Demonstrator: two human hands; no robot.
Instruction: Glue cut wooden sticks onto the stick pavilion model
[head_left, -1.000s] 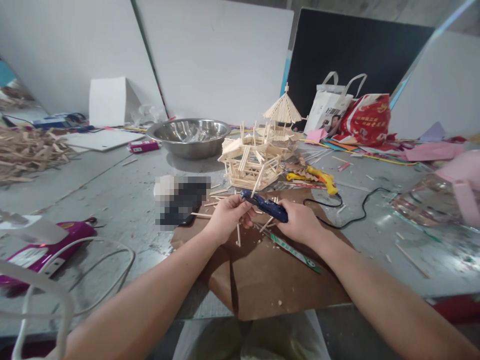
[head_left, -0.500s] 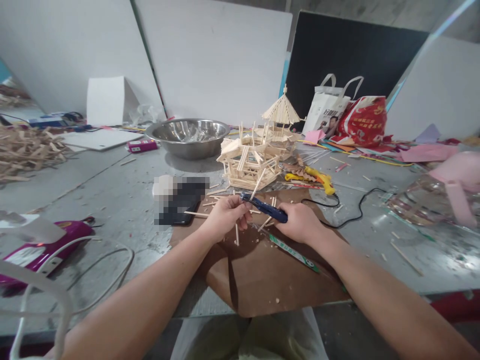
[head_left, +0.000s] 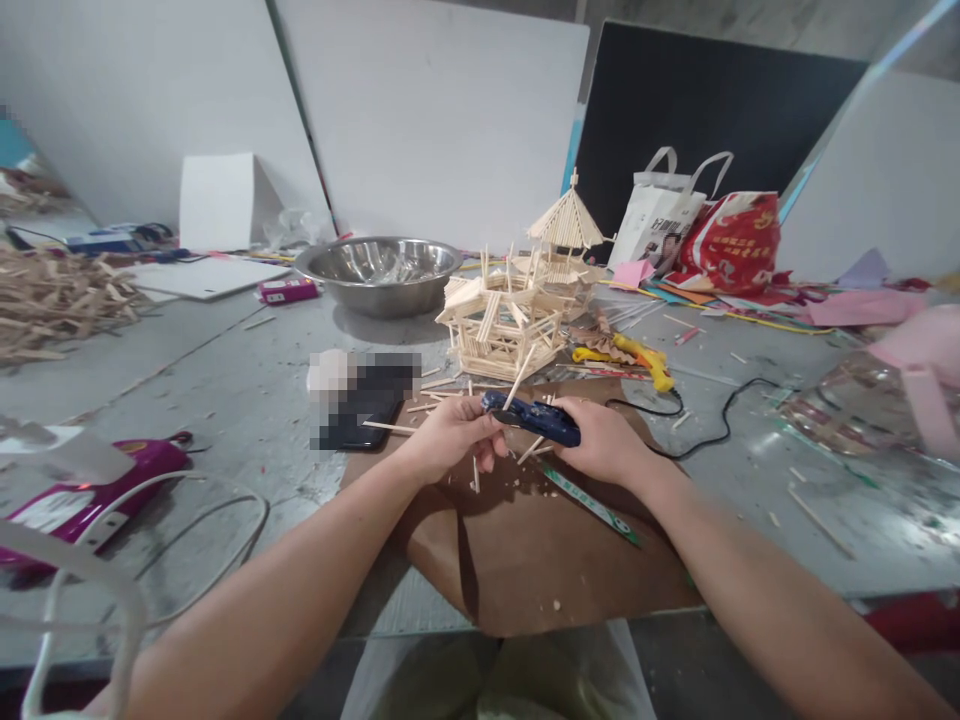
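In the middle of the head view, my left hand (head_left: 452, 436) is closed, its thumb and fingers pinching the lower end of a thin wooden stick (head_left: 520, 376). That stick slants up to the right, crossing the front end of dark blue pliers (head_left: 551, 420). My right hand (head_left: 609, 440) is wrapped round the pliers' rear part; their jaws are hard to make out by the left fingertips. Just behind the hands stands a small pavilion frame (head_left: 504, 325) built of sticks. Below them, a brown sheet (head_left: 555, 560) carries cut stick pieces and a green-and-white strip (head_left: 592, 507).
A phone (head_left: 382, 405) lies left of the sheet, a steel basin (head_left: 379, 285) behind it. Right of the frame is a yellow glue gun (head_left: 646, 362) with a black cord. A roofed stick pavilion (head_left: 568, 225), bags (head_left: 731, 245) and a stick pile (head_left: 60, 305) stand farther off.
The pliers have turned in my right hand and now show a broader side. My right hand has shifted slightly up; the stick remains at the tool's front end.
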